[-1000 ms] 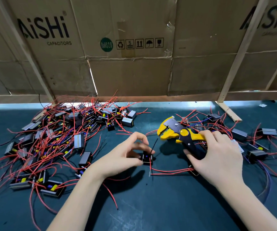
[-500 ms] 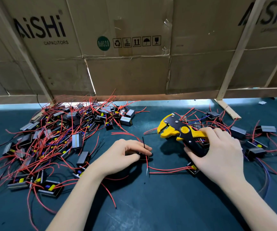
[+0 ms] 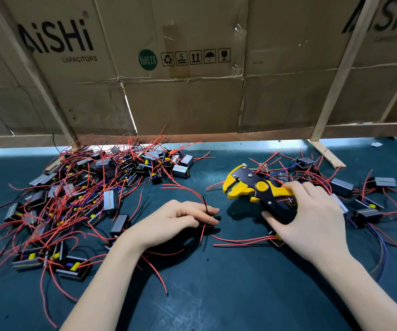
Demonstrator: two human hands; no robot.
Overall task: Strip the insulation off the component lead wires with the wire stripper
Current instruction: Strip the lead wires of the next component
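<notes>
At mid-worktop [image 3: 216, 295], the right hand [image 3: 312, 220] grips the wire stripper [image 3: 252, 187]; the left hand [image 3: 180, 218] pinches a black lead wire [image 3: 205, 204].

Work surface: a dark teal mat [image 3: 216, 295] covers the bench from the near edge to the far side, with scuffs and pale marks on the near part. Far boundary: a screen of flattened brown cardboard cartons [image 3: 180, 96] stands across the full width, printed "AiSHi CAPACITORS", a green RoHS 2.0 mark and handling symbols. Carton seams are torn and taped in places. Pale wooden battens brace the screen: one slanting on the left [image 3: 37, 77], one on the right [image 3: 336, 75] ending in a foot piece on the mat. A bright strip of light [image 3: 13, 151] shows beneath the screen's lower edge. A small white scrap [image 3: 376, 144] lies far right.
</notes>
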